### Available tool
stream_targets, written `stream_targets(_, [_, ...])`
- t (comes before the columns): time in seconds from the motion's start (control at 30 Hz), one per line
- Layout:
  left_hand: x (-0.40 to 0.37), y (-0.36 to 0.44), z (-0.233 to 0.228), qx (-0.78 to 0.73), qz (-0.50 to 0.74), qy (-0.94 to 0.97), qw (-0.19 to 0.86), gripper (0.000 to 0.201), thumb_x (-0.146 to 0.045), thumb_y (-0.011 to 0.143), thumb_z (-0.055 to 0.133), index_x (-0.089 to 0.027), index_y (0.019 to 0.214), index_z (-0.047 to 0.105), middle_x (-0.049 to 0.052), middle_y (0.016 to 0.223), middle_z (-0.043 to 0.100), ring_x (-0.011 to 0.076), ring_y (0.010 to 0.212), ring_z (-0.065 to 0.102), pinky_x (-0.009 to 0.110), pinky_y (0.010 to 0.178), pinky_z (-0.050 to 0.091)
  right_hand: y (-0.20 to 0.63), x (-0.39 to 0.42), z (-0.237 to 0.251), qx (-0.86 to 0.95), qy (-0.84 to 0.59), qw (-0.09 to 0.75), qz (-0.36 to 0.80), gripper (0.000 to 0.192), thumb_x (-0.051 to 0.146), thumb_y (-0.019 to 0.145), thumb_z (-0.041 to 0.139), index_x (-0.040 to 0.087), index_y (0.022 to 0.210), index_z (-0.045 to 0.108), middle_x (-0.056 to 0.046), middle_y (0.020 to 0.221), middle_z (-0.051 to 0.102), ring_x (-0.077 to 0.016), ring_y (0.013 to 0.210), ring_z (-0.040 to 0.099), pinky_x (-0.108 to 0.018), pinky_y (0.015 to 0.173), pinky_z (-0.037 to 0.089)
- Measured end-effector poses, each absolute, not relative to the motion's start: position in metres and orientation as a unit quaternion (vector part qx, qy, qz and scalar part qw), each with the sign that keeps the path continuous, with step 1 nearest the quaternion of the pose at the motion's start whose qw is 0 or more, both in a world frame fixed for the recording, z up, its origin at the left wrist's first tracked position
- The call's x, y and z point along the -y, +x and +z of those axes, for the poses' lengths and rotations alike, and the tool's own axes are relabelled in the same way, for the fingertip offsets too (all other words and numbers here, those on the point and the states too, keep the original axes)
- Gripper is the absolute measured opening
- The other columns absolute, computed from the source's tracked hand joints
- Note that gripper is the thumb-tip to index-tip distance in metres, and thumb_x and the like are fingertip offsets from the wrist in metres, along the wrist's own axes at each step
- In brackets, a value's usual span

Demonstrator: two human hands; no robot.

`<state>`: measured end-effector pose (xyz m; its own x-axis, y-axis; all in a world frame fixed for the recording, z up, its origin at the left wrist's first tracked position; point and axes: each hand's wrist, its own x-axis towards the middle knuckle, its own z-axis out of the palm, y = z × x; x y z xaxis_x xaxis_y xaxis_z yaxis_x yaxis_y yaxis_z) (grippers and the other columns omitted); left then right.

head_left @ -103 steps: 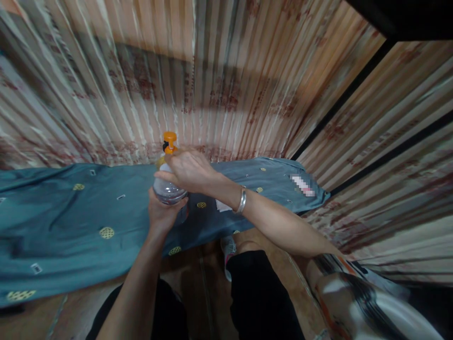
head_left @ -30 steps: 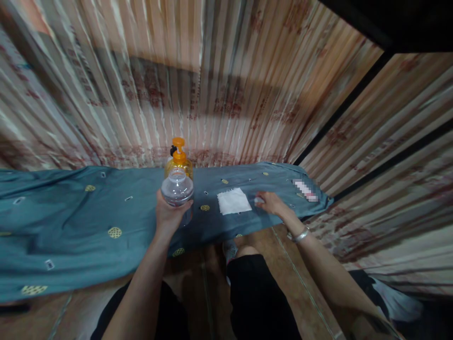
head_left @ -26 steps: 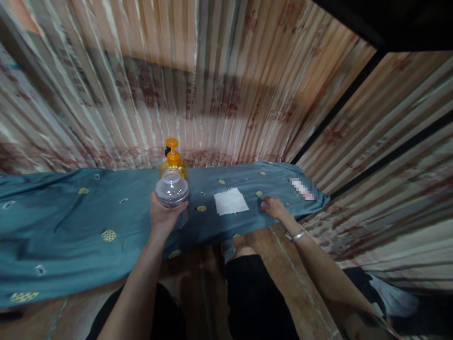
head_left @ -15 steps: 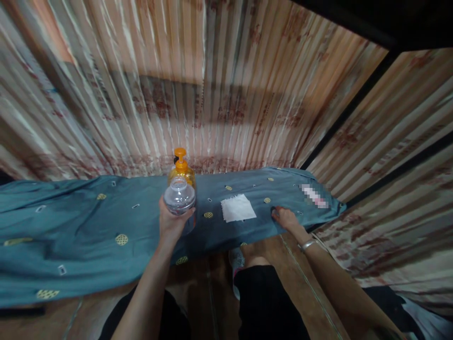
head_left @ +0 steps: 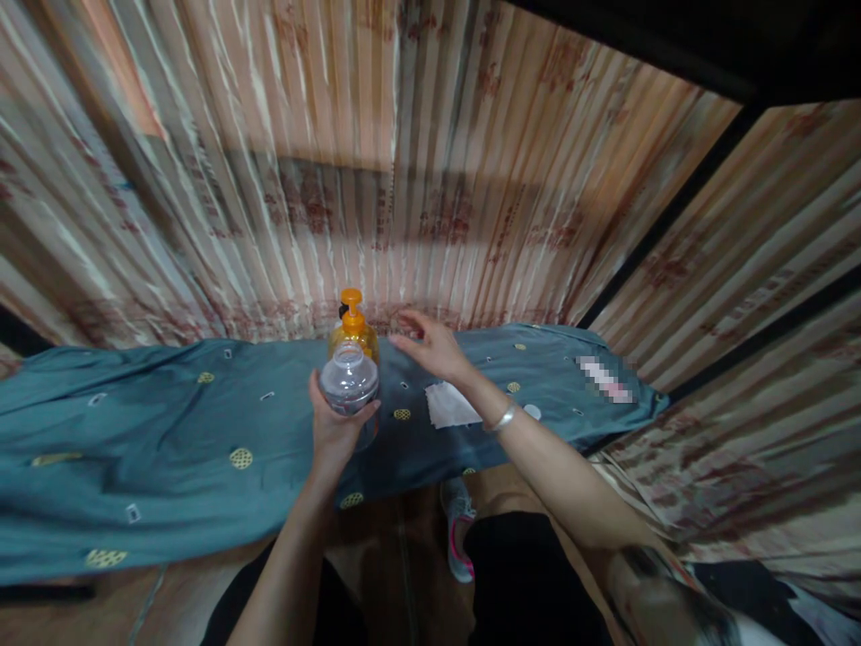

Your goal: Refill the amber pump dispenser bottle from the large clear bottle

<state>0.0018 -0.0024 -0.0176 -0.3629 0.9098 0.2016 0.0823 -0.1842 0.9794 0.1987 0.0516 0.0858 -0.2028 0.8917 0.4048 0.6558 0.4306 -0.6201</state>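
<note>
Head view: left hand (head_left: 336, 431) grips clear bottle (head_left: 348, 380); right hand (head_left: 436, 348) hovers nearby, loosely spread

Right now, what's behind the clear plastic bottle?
A yellow plastic pump bottle with an orange head; the clear plastic bottle covers its lower part. A black object beside the head is mostly hidden.

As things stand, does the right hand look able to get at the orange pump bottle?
Likely yes: the right hand looks open and empty beside the orange pump bottle, with nothing visible between. The clear bottle in the left hand hides that bottle's lower part, not its pump head.
</note>
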Motion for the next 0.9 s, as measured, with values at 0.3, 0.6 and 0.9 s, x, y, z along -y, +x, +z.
stream_targets(0.3, [0.002,0.002,-0.026,-0.544,0.616,0.469,0.324,0.123,-0.030,0.053,0.094,-0.019,0.158,0.032,0.022,0.153,0.056,0.0376,0.135,0.062,0.054,0.115,0.050,0.132,-0.094,0.099,0.767,-0.459,0.379,0.240,0.033,0.029,0.089,0.082,0.013,0.117,0.075,-0.008,0.117,0.080,-0.0224,0.110,0.075,-0.030,0.097,0.054])
stream_targets(0.6, [0.011,-0.004,-0.019,-0.548,0.596,0.521,0.270,0.132,-0.034,0.051,0.097,-0.011,0.159,0.026,0.028,0.163,0.042,0.0405,0.155,0.041,0.055,0.129,0.031,0.134,-0.080,0.109,0.780,-0.519,0.315,0.150,0.034,0.032,0.095,0.077,0.011,0.121,0.073,-0.005,0.105,0.076,-0.0192,0.090,0.068,-0.027,0.082,0.045])
stream_targets(0.9, [0.045,-0.007,0.003,-0.454,0.587,0.670,-0.019,0.120,-0.045,0.079,0.089,-0.026,0.169,0.012,0.021,0.176,0.021,0.0453,0.165,0.015,0.065,0.134,0.011,0.177,-0.061,0.115,0.740,-0.579,0.328,0.094,0.031,0.036,0.096,0.073,0.011,0.115,0.072,-0.004,0.096,0.073,-0.0177,0.081,0.062,-0.027,0.076,0.041])
